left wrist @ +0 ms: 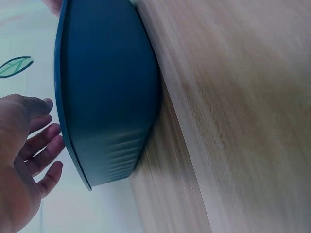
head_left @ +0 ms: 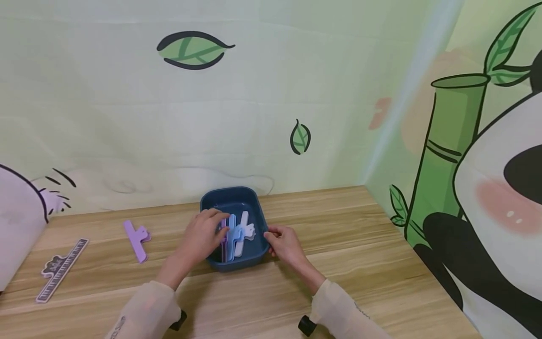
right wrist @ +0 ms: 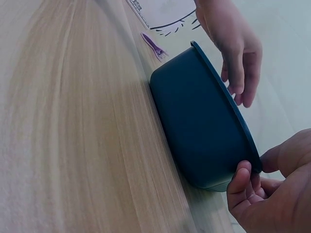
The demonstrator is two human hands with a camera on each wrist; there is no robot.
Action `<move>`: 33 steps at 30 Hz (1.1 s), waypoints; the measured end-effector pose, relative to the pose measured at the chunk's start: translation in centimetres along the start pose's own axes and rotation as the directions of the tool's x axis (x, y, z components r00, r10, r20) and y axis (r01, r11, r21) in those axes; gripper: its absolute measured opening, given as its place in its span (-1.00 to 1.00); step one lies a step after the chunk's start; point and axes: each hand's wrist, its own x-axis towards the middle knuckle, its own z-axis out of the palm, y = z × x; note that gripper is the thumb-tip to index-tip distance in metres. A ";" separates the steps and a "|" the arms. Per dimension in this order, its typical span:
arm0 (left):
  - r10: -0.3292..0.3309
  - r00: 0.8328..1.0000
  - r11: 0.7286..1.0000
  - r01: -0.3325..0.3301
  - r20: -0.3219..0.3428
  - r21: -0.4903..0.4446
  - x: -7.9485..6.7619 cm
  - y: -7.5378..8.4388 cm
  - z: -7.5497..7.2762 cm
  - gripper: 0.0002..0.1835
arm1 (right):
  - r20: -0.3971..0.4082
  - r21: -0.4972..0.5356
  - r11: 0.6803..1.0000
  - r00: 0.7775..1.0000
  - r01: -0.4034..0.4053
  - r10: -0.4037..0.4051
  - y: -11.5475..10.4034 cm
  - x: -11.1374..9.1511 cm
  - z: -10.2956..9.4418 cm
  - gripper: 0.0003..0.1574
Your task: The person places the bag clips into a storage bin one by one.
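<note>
A dark blue plastic basin (head_left: 218, 265) sits on the wooden table. Inside it several clips lie side by side: a purple clip (head_left: 223, 253), a light blue clip (head_left: 231, 249) and a white clip (head_left: 244, 219). My left hand (head_left: 204, 237) reaches over the basin's left side, fingertips above the purple and blue clips. In the left wrist view its fingers (left wrist: 41, 145) are spread and loosely bent, with nothing seen between them. My right hand (head_left: 288, 246) pinches the basin's right rim between thumb and fingers, which shows in the right wrist view (right wrist: 272, 184).
Left of the basin a purple clip (head_left: 136, 241) lies on the table (head_left: 338, 263). Farther left is a clip with a black-and-white keyboard pattern (head_left: 62, 270). A wall sheet (head_left: 254, 94) with printed leaves stands behind the table, and a panda print (head_left: 487, 197) is at the right.
</note>
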 end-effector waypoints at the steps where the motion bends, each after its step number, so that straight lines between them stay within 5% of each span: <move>1: -0.009 1.000 1.000 0.009 -0.006 -0.013 -0.1 -0.1 -0.1 -0.58 | 0.001 -0.002 1.000 1.000 0.000 0.000 0.0 0.0 0.0 -0.68; 16: -0.086 0.988 0.990 0.071 -0.126 -0.121 -1.7 -2.6 -2.2 -0.61 | -0.008 0.000 1.000 1.000 -0.007 0.007 0.0 0.1 0.2 -0.69; 23: -0.079 0.977 0.985 0.046 -0.199 -0.167 -2.5 -4.1 -3.3 -0.62 | -0.013 0.005 1.000 1.000 -0.009 0.010 0.0 0.1 0.1 -0.67; 33: -0.100 0.957 0.988 0.062 -0.271 -0.145 -4.1 -6.4 -4.4 -0.61 | -0.017 -0.006 1.000 1.000 0.007 -0.007 0.2 0.2 0.2 -0.69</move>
